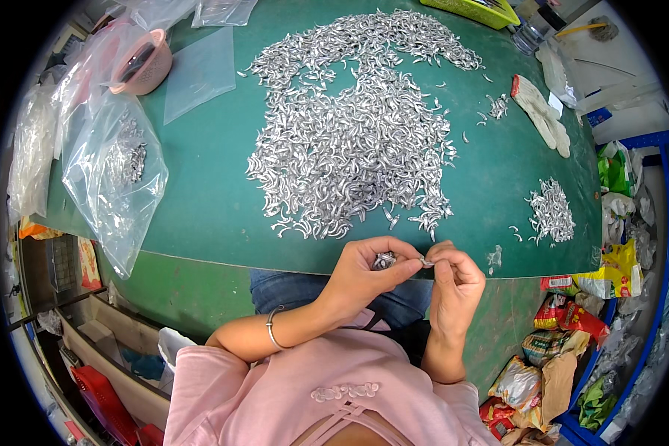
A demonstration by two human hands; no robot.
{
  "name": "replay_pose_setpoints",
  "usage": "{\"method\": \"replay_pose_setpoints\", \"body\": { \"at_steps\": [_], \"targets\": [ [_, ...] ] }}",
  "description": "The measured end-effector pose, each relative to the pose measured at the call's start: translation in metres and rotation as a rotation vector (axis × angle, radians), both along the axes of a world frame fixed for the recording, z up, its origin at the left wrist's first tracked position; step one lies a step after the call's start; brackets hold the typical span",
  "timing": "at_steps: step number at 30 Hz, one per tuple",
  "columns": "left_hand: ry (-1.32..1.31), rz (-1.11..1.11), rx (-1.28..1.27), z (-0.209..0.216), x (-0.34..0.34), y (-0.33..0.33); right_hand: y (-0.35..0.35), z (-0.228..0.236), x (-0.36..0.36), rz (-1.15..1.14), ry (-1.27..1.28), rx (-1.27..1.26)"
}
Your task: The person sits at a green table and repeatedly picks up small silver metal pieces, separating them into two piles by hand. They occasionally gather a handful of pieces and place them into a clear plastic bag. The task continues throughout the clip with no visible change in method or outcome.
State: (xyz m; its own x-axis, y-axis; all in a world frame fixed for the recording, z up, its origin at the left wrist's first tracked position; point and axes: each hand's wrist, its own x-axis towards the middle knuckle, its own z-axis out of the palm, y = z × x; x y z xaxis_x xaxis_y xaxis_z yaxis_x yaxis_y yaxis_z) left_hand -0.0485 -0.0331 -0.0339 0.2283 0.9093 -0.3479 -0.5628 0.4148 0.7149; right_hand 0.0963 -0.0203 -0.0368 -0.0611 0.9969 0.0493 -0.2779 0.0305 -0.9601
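Note:
My left hand (375,269) is curled around several small curved silver metal pieces (384,260), which show in its palm. Between its thumb and forefinger is the end of one more curved metal piece (426,262). The fingertips of my right hand (455,279) pinch that same piece from the other side. Both hands are just over the table's near edge. Right beyond them spreads a big heap of the same silver pieces (349,149).
The green table (208,201) also bears a clear bag (115,178) with metal pieces, a pink basket (152,70), a plastic sheet (201,74), a white glove (540,115) and a smaller pile (551,213) at right. A blue rack (665,193) stands beyond the right edge.

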Motion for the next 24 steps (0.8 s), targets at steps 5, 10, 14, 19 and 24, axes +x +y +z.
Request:
{"method": "replay_pose_setpoints", "body": {
  "at_steps": [5, 10, 14, 19, 24],
  "targets": [
    [-0.016, 0.0, -0.06, 0.001, 0.001, 0.0, -0.001, 0.0, 0.0, -0.001, 0.002, -0.004],
    [-0.278, -0.05, -0.078, -0.006, -0.003, 0.001, 0.002, -0.003, 0.009, -0.007, -0.104, 0.128],
    [-0.529, -0.043, -0.001, -0.009, -0.008, 0.002, 0.01, -0.007, 0.021, -0.287, -0.37, 0.091],
    [-0.453, 0.022, -0.151, -0.005, -0.005, 0.005, 0.021, -0.012, 0.02, -0.257, -1.133, 0.328],
    [-0.348, -0.026, -0.174, -0.005, -0.005, 0.006, 0.02, -0.019, 0.016, -0.274, -1.184, 0.375]
  ]
}}
